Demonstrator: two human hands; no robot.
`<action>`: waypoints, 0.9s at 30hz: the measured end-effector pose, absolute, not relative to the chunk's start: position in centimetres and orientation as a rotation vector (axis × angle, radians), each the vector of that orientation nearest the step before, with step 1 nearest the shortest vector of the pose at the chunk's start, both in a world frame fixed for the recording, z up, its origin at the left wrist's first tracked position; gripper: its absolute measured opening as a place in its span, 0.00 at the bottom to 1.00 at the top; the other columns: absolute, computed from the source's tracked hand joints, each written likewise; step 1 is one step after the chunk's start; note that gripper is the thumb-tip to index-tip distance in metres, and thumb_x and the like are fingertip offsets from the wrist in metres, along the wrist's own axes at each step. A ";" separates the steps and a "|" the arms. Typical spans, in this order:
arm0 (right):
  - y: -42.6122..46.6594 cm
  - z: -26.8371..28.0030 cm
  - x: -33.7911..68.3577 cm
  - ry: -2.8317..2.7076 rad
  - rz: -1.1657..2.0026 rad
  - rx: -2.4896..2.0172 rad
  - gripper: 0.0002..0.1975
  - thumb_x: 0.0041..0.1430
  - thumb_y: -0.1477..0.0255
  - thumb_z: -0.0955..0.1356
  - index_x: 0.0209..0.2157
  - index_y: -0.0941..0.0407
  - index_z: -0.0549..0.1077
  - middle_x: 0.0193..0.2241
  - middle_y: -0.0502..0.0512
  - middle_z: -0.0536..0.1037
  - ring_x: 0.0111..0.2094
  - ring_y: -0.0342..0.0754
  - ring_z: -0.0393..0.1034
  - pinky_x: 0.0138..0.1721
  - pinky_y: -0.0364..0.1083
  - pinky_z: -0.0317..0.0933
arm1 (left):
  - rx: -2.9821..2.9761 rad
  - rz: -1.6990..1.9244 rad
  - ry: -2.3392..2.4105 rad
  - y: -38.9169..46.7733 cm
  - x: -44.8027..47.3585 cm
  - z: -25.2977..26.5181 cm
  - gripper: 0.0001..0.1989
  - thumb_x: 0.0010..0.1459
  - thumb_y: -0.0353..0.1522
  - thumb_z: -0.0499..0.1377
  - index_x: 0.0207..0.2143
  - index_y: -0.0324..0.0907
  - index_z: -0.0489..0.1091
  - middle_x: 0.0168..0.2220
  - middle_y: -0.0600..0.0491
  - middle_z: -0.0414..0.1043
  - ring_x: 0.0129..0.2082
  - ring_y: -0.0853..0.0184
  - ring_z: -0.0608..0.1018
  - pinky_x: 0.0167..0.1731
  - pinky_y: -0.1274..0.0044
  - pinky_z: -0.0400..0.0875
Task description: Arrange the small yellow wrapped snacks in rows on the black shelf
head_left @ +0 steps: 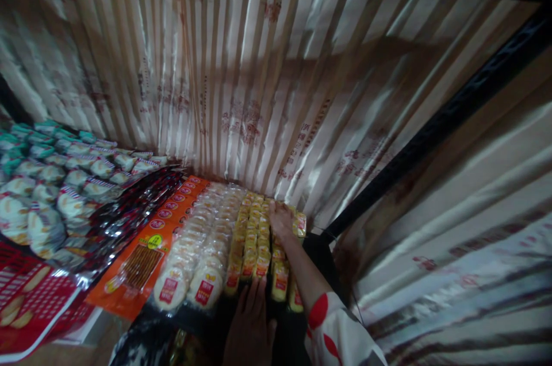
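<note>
Several rows of small yellow snack packets (251,234) stand on a dark shelf. My right hand (281,220) reaches over them to the far end, touching packets in a right-hand row. Its fingers point down and away, and dimness hides whether they grip one. At the near end, my left hand (252,317) lies with fingers stretched out and close together, fingertips at the front packets. To the left of the yellow rows are two rows of round white crackers (204,288) in clear wrappers.
An orange bag (142,251) picturing brown sticks lies left of the crackers. Further left are dark shiny packs, many white-and-green packets (45,222) and a red bag (38,303). Pleated printed curtain (241,79) hangs behind; a dark metal post (431,124) slants at right.
</note>
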State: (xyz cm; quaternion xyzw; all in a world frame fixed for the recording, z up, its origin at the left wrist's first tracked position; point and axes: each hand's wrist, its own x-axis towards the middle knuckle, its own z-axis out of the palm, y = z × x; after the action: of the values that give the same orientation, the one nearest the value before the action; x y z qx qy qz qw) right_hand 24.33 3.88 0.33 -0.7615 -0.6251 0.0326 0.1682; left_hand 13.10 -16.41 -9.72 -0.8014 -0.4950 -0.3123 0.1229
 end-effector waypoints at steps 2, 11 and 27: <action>4.3 0.0 24.1 -1.730 0.096 -2.174 0.26 0.63 0.63 0.50 0.44 0.58 0.73 0.43 0.61 0.76 0.53 0.54 0.61 0.54 0.52 0.47 | -2.339 -0.895 -1.451 -16.4 13.1 -9.9 0.27 0.59 0.38 0.48 0.59 0.34 0.53 0.59 0.51 0.57 0.59 0.64 0.58 0.52 0.71 0.59; 5.1 0.0 24.1 -1.734 0.206 -2.195 0.26 0.64 0.64 0.49 0.46 0.57 0.71 0.47 0.58 0.73 0.55 0.51 0.58 0.55 0.51 0.47 | -2.347 -0.889 -1.459 -16.4 13.1 -9.9 0.28 0.59 0.38 0.47 0.60 0.34 0.51 0.60 0.50 0.55 0.60 0.63 0.57 0.51 0.71 0.59; 0.0 2.8 25.2 -1.618 0.106 -1.814 0.25 0.63 0.66 0.50 0.47 0.62 0.69 0.47 0.62 0.73 0.53 0.51 0.60 0.55 0.50 0.51 | -2.467 -0.803 -1.522 -16.9 12.8 -8.7 0.27 0.60 0.33 0.45 0.61 0.35 0.49 0.61 0.49 0.53 0.60 0.63 0.57 0.53 0.69 0.60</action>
State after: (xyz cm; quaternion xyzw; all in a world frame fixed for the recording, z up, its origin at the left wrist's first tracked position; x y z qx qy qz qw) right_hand 25.25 -0.04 2.81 -0.6993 -0.6236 0.0408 0.3470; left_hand 12.82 -16.92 -8.70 -0.8183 -0.5049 -0.2664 0.0666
